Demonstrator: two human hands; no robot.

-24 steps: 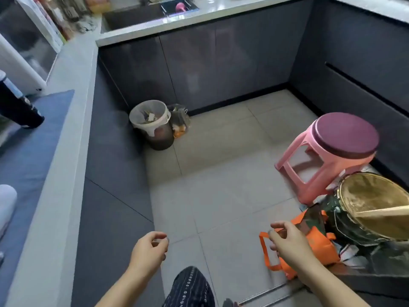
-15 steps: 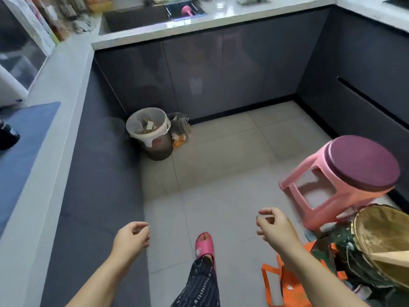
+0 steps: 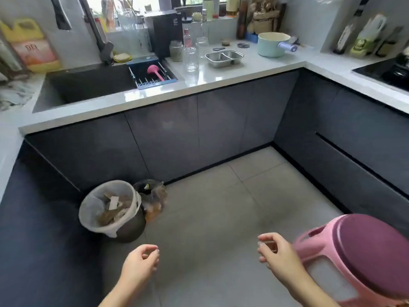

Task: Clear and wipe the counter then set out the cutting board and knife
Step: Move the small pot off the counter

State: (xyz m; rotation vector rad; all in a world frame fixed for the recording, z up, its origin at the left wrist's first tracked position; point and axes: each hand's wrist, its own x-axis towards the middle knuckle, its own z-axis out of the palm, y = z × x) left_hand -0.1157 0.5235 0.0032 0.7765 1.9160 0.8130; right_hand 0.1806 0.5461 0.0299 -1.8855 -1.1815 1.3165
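Observation:
The white counter runs along the far wall. On it stand a ribbed glass, a jar, a divided steel tray and a pale blue pot. No cutting board or knife is identifiable. My left hand and my right hand hang low over the floor, well short of the counter. Both are loosely curled and hold nothing.
A dark sink with a blue drain rack and pink ladle sits left. A lined trash bin and bag stand by the cabinets. A pink stool is at my right. A black cooktop lies far right.
The view has tilted up from the floor to the far counter and sink. The orange bag and basket have dropped out of sight. Both hands stay empty.

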